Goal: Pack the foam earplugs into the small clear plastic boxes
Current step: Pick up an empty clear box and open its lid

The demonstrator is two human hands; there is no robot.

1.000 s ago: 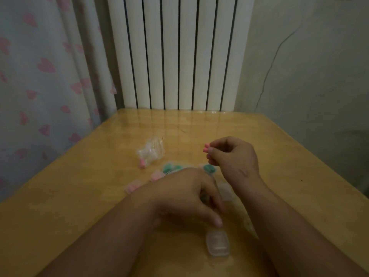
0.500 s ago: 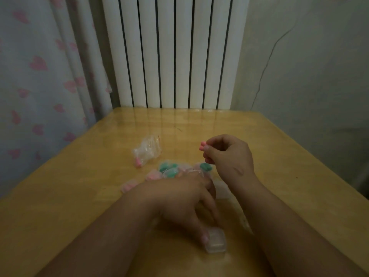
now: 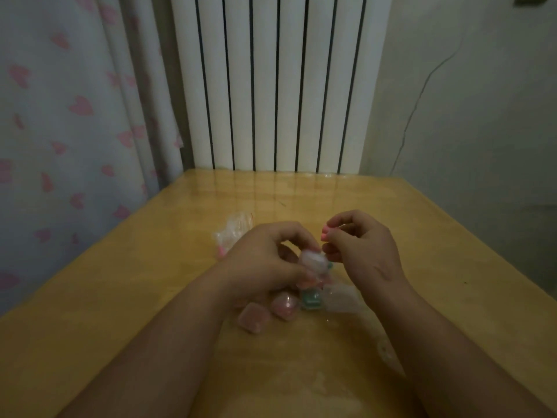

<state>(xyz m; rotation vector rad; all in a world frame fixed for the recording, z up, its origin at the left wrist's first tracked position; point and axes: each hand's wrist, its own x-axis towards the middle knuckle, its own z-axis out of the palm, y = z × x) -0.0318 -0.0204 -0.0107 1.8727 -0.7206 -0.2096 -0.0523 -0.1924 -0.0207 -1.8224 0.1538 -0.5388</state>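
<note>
My left hand [image 3: 265, 260] holds a small clear plastic box [image 3: 313, 262] lifted above the table, fingers wrapped around it. My right hand [image 3: 361, 248] is just to its right and pinches a pink foam earplug [image 3: 325, 232] between thumb and fingertips, close to the box's top. Below the hands, on the table, lie two clear boxes with pink earplugs inside [image 3: 253, 318] [image 3: 284, 306], one with green earplugs [image 3: 312, 300], and a clear box [image 3: 340, 297] whose contents I cannot make out.
A crumpled clear plastic bag [image 3: 233, 233] with a pink earplug [image 3: 221, 251] at its end lies left of my hands. The wooden table [image 3: 135, 297] stands against a white radiator [image 3: 277, 86], with a heart-patterned curtain [image 3: 60, 116] on the left and a wall on the right.
My left hand has picked the clear box up from the near table and raised it to the earplug in my right hand. The view has shifted, so filled boxes now show below the hands.
</note>
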